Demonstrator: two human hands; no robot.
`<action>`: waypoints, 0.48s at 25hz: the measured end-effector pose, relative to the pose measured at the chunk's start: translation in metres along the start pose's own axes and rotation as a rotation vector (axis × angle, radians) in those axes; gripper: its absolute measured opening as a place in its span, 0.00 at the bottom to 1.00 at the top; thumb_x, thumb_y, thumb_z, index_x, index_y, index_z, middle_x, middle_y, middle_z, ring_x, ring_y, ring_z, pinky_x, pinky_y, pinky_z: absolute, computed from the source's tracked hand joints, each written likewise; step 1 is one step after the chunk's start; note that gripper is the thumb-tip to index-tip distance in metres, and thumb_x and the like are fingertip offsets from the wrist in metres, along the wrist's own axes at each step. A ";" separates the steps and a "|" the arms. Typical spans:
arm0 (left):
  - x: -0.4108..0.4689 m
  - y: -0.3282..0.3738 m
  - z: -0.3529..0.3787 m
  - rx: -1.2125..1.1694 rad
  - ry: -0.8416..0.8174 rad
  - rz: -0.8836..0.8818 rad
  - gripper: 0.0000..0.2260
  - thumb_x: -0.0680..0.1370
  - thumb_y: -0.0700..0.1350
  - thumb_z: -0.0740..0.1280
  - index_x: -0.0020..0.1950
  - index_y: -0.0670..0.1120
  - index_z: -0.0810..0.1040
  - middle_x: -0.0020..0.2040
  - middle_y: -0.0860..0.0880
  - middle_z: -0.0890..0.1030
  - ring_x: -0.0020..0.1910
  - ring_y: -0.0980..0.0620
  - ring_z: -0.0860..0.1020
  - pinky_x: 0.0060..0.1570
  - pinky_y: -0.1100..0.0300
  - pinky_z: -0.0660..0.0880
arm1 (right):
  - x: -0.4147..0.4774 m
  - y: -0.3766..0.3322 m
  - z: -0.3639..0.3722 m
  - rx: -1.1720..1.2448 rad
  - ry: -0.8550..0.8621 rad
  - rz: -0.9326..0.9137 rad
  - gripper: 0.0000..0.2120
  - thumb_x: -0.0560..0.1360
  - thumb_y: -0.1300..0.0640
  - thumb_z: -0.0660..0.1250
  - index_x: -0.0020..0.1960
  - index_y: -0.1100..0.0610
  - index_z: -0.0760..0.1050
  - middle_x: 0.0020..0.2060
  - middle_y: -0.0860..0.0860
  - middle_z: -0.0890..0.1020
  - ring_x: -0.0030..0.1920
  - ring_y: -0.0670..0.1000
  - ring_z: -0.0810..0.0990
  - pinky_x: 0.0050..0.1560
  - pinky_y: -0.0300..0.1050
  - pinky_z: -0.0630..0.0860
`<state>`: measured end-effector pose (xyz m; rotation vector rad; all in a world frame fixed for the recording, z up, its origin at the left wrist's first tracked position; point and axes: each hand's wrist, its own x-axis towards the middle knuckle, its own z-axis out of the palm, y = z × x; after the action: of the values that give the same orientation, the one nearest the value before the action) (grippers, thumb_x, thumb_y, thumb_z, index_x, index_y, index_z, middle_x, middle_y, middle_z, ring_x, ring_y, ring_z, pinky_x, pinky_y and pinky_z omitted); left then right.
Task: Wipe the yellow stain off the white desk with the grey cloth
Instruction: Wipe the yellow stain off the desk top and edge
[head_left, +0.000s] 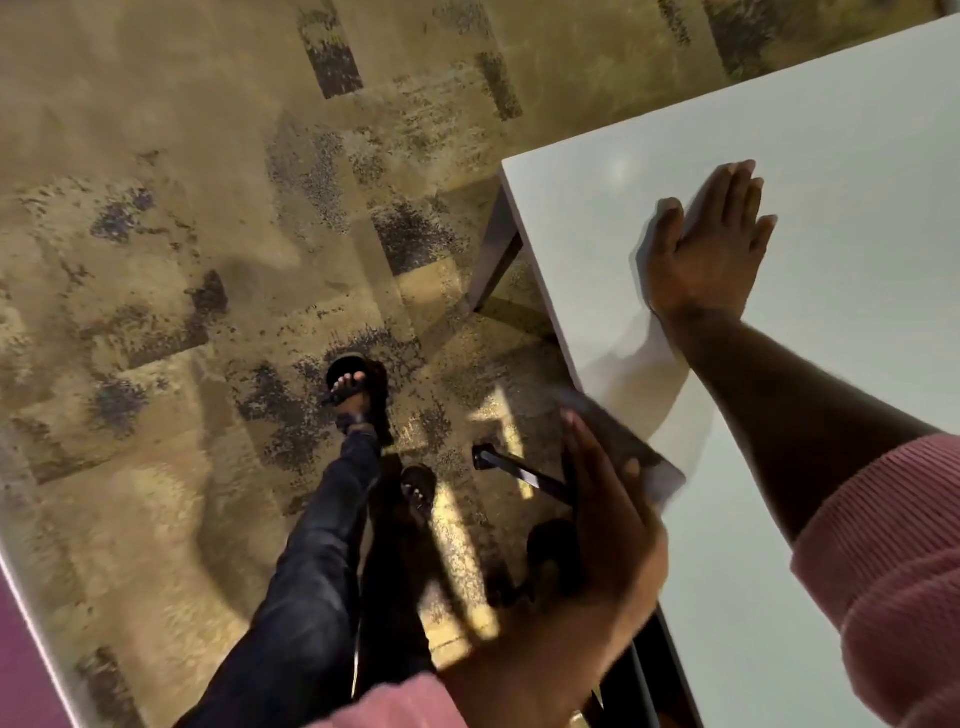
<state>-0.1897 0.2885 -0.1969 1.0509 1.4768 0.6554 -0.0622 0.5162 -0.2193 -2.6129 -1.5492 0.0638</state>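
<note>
White desk (857, 156): right hand (711, 244) flat, fingers spread; left hand (613, 525) at edge grips blurred grey cloth (644, 457).

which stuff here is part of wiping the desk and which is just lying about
Part of the job:
- white desk
- right hand, flat on the desk
- left hand, holding a blurred grey thing, probably the cloth
- yellow stain: not visible

Just about:
- patterned carpet
- black sandals
- dark chair base under the desk
</note>
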 end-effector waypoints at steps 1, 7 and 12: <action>-0.020 -0.004 0.002 0.078 -0.063 -0.075 0.32 0.85 0.58 0.51 0.79 0.63 0.30 0.84 0.53 0.49 0.79 0.43 0.64 0.76 0.49 0.65 | 0.000 0.000 0.001 -0.003 0.003 0.002 0.36 0.84 0.39 0.43 0.84 0.62 0.51 0.84 0.59 0.53 0.84 0.58 0.51 0.82 0.60 0.47; 0.076 0.022 -0.023 -0.140 0.026 0.060 0.32 0.86 0.51 0.54 0.82 0.57 0.35 0.85 0.47 0.46 0.83 0.49 0.52 0.79 0.51 0.60 | 0.002 0.002 0.000 0.013 0.022 0.002 0.35 0.85 0.40 0.45 0.83 0.63 0.52 0.83 0.60 0.56 0.83 0.60 0.53 0.82 0.62 0.49; 0.235 0.075 -0.060 -0.007 0.279 0.204 0.28 0.85 0.43 0.54 0.81 0.34 0.49 0.82 0.35 0.52 0.82 0.42 0.52 0.75 0.73 0.48 | 0.000 -0.001 0.000 0.031 0.008 -0.001 0.35 0.85 0.41 0.45 0.83 0.63 0.51 0.83 0.61 0.55 0.83 0.60 0.52 0.82 0.61 0.48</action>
<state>-0.2171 0.5389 -0.2304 1.1493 1.6154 0.9838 -0.0636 0.5164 -0.2189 -2.5863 -1.5342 0.0770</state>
